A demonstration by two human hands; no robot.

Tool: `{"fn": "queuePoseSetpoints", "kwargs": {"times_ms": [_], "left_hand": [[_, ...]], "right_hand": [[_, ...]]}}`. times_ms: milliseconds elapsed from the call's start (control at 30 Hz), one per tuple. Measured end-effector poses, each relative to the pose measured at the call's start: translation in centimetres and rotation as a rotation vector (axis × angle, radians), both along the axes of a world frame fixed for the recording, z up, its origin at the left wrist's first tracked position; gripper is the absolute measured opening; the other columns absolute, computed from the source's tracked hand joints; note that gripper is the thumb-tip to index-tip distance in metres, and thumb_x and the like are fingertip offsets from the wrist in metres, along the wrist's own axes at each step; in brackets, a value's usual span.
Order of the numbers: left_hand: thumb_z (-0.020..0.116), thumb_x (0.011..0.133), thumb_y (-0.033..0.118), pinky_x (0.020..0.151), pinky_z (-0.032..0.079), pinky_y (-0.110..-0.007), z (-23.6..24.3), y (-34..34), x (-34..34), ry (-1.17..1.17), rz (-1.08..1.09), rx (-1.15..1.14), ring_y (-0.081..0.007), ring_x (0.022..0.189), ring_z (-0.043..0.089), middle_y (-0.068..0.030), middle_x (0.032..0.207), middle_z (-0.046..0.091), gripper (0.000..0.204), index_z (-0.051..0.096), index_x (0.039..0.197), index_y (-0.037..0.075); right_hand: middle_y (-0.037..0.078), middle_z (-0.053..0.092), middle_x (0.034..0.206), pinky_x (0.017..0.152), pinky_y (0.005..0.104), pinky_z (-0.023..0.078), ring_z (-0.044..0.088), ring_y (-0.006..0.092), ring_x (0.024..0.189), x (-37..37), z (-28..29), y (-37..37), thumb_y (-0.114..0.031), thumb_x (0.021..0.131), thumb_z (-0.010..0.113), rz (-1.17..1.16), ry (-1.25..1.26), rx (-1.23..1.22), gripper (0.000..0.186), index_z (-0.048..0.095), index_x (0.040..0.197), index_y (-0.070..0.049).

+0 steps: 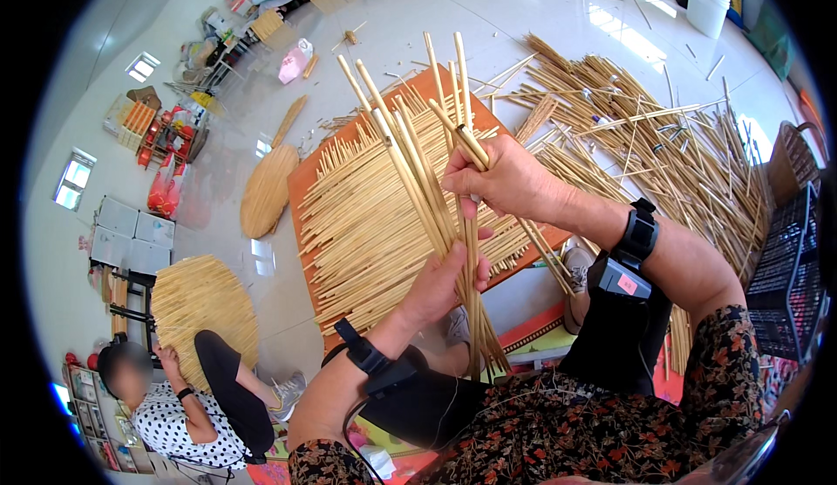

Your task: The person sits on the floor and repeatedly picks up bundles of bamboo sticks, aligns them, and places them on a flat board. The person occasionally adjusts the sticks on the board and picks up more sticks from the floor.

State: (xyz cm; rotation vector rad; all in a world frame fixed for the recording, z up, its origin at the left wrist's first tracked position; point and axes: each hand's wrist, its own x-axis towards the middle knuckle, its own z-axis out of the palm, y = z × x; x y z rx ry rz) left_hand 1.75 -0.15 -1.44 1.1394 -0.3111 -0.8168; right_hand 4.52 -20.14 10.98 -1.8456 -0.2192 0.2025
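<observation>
My left hand (pixel 436 283) is closed around a loose bundle of pale stalks (pixel 406 162), which stand nearly upright and fan out at the top. Their lower ends hang down by my knees. Just above it, my right hand (pixel 510 176) grips a few stalks (pixel 472 147) that slant up to the left and show dark marks near their tips. How many the fingers hold is hidden. Beneath both hands lies a flat panel of stalks (pixel 366 232), set side by side with uneven ends, on an orange-brown board (pixel 302 190).
A big heap of loose stalks (pixel 645 128) covers the floor at right, beside a dark plastic crate (pixel 785 267). An oval straw piece (pixel 270 180) lies left of the board. At lower left a seated person (pixel 187 424) holds a round straw panel (pixel 205 311). A white bucket (pixel 706 7) stands far right.
</observation>
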Motion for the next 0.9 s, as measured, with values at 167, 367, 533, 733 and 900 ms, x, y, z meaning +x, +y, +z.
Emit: {"fn": "queuePoseSetpoints", "kwargs": {"times_ms": [167, 367, 533, 733, 900], "left_hand": [[0.038, 0.108, 0.049, 0.074, 0.050, -0.032, 0.1, 0.0, -0.1, 0.027, 0.012, -0.015, -0.0141, 0.078, 0.056, -0.0035, 0.088, 0.058, 0.062, 0.038, 0.148, 0.002], [0.037, 0.108, 0.049, 0.077, 0.050, -0.033, 0.1, -0.2, -0.1, -0.014, -0.060, -0.021, -0.0154, 0.081, 0.058, -0.0053, 0.091, 0.060, 0.063, 0.036, 0.149, 0.001], [0.040, 0.108, 0.049, 0.079, 0.051, -0.033, 0.4, -0.3, -0.2, 0.046, -0.028, -0.038, -0.0160, 0.084, 0.059, -0.0054, 0.092, 0.061, 0.063, 0.036, 0.148, 0.000], [0.047, 0.107, 0.041, 0.078, 0.051, -0.032, 0.1, 0.2, -0.1, 0.001, -0.030, -0.049, -0.0146, 0.084, 0.059, -0.0032, 0.091, 0.061, 0.051, 0.047, 0.140, 0.003], [0.056, 0.105, 0.027, 0.073, 0.050, -0.029, -1.6, 0.6, -0.1, -0.042, -0.032, 0.085, -0.0127, 0.080, 0.058, -0.0021, 0.087, 0.060, 0.035, 0.055, 0.131, 0.004]], "right_hand": [[0.003, 0.068, 0.063, 0.060, 0.0271, 0.050, 0.063, 0.0078, 0.060, -0.8, 0.2, 0.9, -0.013, 0.093, 0.065, -0.090, 0.034, 0.082, 0.013, 0.071, 0.092, -0.001], [0.000, 0.066, 0.064, 0.047, 0.0230, 0.047, 0.059, 0.0052, 0.055, 0.2, -0.8, 0.2, -0.019, 0.093, 0.069, 0.040, -0.057, -0.036, 0.016, 0.069, 0.096, -0.003], [0.002, 0.067, 0.062, 0.059, 0.0282, 0.048, 0.058, 0.0080, 0.057, -0.1, 0.1, 0.1, -0.017, 0.092, 0.069, 0.011, -0.021, -0.060, 0.017, 0.068, 0.083, -0.003], [0.002, 0.065, 0.065, 0.055, 0.0253, 0.047, 0.057, 0.0073, 0.055, 0.1, -0.7, -0.3, -0.021, 0.098, 0.064, -0.067, -0.112, 0.091, 0.020, 0.064, 0.091, -0.003], [0.000, 0.061, 0.065, 0.049, 0.0244, 0.044, 0.052, 0.0061, 0.051, 1.4, -1.7, -2.9, -0.026, 0.102, 0.057, -0.195, -0.118, 0.137, 0.025, 0.062, 0.088, -0.006]]}}
